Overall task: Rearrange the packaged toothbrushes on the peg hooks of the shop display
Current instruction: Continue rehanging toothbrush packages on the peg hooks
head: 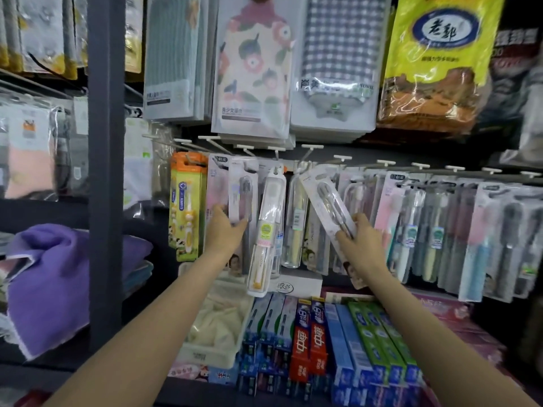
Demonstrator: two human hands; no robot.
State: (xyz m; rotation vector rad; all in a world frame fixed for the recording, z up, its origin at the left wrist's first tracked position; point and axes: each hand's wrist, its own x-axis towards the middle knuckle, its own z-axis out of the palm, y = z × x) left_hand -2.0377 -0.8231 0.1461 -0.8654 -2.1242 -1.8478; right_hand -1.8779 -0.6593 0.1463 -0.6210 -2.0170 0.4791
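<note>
Packaged toothbrushes hang in a row on white peg hooks (pixel 342 158) across the display. My left hand (pixel 226 230) grips the lower part of a white pack with a grey brush (pixel 242 189) that hangs from a hook at the left. My right hand (pixel 360 239) holds a second grey-brush pack (pixel 324 198), tilted with its top leaning left toward a hook. Between my hands a white and yellow toothbrush pack (pixel 266 230) hangs tilted, and a clear tube pack (pixel 295 221) hangs beside it. Orange children's toothbrush packs (pixel 186 210) hang at the far left.
Boxes of toothpaste (pixel 311 339) lie stacked on the shelf below. A white basket (pixel 205 355) with cream cloth sits to their left. Packaged towels (pixel 252 69) hang above the hooks. A dark upright post (pixel 105 171) stands left, with folded purple cloth (pixel 50 283) beyond it.
</note>
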